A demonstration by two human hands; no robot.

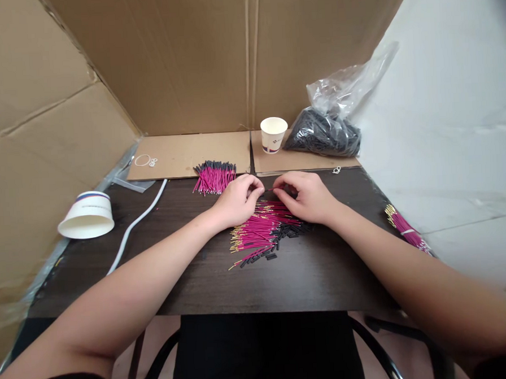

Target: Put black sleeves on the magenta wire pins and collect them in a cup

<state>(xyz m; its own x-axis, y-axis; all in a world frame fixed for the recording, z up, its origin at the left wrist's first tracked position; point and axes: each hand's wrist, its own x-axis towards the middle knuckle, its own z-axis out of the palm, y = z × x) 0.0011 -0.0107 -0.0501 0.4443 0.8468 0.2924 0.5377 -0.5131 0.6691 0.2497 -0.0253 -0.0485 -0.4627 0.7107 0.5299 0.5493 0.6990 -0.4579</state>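
Note:
A thin dark-pink wire point(269, 190) spans the small gap between my two hands. My left hand point(240, 200) pinches one end, fingertips pressed together. The other end is in the pinch of my right hand point(306, 196); its fingers hide what sits there. Below the hands lies a loose pile of pink wires point(255, 232) with yellowish tips. Short black sleeves point(289, 231) are scattered along the pile's right and lower edge. Behind my left hand, a separate group of pink wires with black ends point(215, 177) rests partly on cardboard.
A paper cup point(274, 134) stands at the back beside a clear bag of black pieces point(324, 132). Another cup point(87, 215) lies tipped at left near a white cable point(138, 221). A tied wire bundle point(408, 230) sits at the right edge. Cardboard walls point(165, 64) enclose the dark table point(207, 291).

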